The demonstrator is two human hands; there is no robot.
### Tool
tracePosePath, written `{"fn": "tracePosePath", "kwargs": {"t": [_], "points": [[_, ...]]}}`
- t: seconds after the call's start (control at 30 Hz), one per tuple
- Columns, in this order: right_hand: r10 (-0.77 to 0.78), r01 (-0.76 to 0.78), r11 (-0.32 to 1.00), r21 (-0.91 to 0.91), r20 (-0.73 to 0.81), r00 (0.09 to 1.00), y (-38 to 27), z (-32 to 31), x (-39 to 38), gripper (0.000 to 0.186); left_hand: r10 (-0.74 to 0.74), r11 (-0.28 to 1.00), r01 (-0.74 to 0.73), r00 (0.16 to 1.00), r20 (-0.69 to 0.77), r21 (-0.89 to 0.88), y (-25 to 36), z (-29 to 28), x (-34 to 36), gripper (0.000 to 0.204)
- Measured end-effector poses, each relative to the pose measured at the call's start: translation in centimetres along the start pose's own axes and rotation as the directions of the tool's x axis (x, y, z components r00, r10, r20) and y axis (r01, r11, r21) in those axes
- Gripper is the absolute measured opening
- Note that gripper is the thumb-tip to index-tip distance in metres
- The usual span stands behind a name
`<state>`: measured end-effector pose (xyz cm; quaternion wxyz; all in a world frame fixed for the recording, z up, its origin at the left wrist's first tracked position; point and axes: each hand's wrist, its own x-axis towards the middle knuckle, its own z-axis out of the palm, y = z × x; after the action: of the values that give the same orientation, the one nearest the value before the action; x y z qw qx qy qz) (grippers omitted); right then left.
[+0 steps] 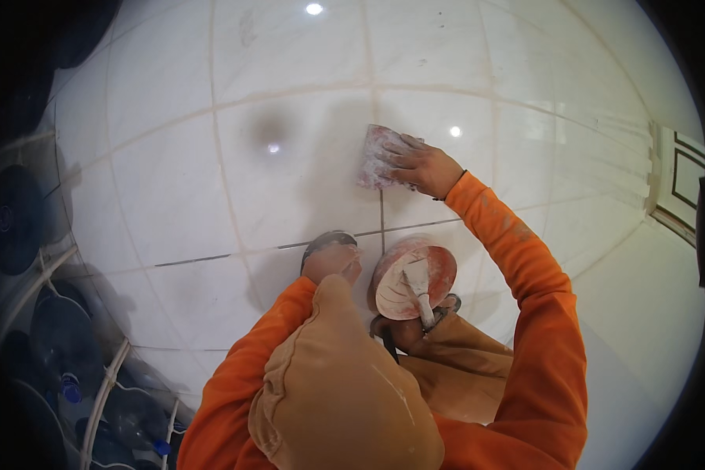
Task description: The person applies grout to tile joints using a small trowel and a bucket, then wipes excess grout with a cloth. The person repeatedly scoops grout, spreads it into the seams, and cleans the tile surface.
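Observation:
My right hand (424, 166) presses a folded rag (378, 157) flat on the white tiled floor (290, 180), over a joint between tiles. The rag is reddish and smeared with white paste. My left hand (333, 262) is by my bent left knee, just behind a dark rounded edge that may be a sandal tip; its fingers are mostly hidden. Between my feet stands a red bowl (446, 270) coated with whitish paste. A putty knife (419, 288) leans in it, its blade and handle caked with the same paste.
Large water bottles (66, 345) lie in a pale rack (102, 392) along the left side. A white wall (642, 305) runs down the right, with a framed panel (685, 184) farther up. Some tile joints near me are dark, others filled pale.

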<state>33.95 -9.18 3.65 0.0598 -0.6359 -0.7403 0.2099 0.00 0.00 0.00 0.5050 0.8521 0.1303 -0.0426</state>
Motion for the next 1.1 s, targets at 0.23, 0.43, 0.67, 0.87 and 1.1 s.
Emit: {"fn": "tracePosePath", "kwargs": {"t": [0.23,0.43,0.67,0.87,1.1], "points": [[0.058,-0.053,0.997,0.050,-0.106,0.993,-0.5,2.7,-2.5,0.048,-0.225,0.965,0.176,0.936,0.270,0.194,1.5,-0.5,0.0,0.033],[0.245,-0.245,0.969,0.007,-0.042,0.969,-3.3,3.0,-5.0,0.045,0.012,0.986,-0.011,1.000,-0.005,0.167,-0.4,0.3,-0.4,0.024],[0.440,-0.430,0.896,-0.110,0.084,0.894,-9.7,0.0,-7.4,0.045,-0.110,0.994,0.110,0.991,0.078,0.009,0.1,0.3,-0.3,0.030],[0.663,-0.665,0.747,-0.018,-0.061,0.746,-4.9,-4.7,-0.3,0.053,0.008,0.998,-0.003,0.997,-0.078,0.070,-0.3,1.0,0.0,0.017],[0.579,-0.569,0.812,-0.127,0.064,0.813,-8.8,-0.9,1.7,0.052,-0.071,0.997,0.071,0.997,0.032,0.001,-1.6,1.8,-0.4,0.033]]}}
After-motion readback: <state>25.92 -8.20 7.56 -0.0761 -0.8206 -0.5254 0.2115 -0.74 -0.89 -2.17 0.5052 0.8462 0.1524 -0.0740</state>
